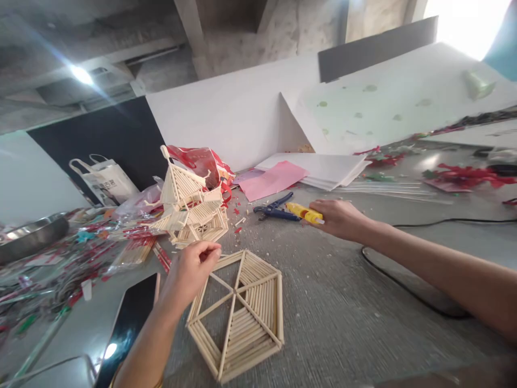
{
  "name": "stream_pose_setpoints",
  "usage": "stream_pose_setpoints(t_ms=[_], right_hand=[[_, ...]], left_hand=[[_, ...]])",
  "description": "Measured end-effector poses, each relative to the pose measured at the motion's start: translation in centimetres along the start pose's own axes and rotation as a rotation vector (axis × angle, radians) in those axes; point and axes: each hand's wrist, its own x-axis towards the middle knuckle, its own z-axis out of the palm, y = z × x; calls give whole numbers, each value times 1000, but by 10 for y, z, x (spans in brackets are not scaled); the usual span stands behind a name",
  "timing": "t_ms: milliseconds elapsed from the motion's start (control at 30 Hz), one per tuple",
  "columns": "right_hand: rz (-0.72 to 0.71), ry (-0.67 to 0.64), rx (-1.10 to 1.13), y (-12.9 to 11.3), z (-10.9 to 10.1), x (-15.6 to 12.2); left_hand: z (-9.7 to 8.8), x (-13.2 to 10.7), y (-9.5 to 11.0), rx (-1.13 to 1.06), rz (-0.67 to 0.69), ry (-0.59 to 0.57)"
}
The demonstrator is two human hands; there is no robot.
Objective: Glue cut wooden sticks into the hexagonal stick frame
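My left hand [193, 268] is closed in a pinch at the near-left corner of a flat hexagonal panel of wooden sticks [242, 318] lying on the grey table [343, 302]; what the fingers pinch is too small to make out. My right hand [339, 218] reaches forward and grips a yellow glue gun [306, 213], whose black cord [404, 280] trails back across the table. Beyond the left hand stands a tiered pagoda-like model of sticks [189, 207].
Blue-handled pliers [273, 210] lie by the glue gun. Pink paper [271, 180] and white sheets [323, 168] sit further back. At left are stick bundles [133, 250], a red bag [202, 161], a metal bowl [30, 234] and a dark phone [129, 323]. Red scraps [464, 177] are at right.
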Motion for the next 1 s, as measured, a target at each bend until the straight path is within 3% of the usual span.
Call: stream_pose_setpoints(t_ms=[133,267,367,433,533,700,1000], right_hand=[[-54,14,8,3,-1,0],[-338,-59,106,-1,-5,-4],[-468,-132,155,-10,-6,-9],[-493,-170,149,-17,-7,-11],[-502,-214,131,-23,-8,-14],[-544,-242,96,-20,-10,-15],[-538,-267,47,-22,-13,-20]], left_hand=[[5,6,-5,30,-24,38],[-8,18,8,54,4,32],[-12,41,27,230,-13,33],[-3,62,39,270,0,-4],[29,97,47,346,3,-130],[76,140,41,501,-51,-219],[98,179,46,566,-32,-243]])
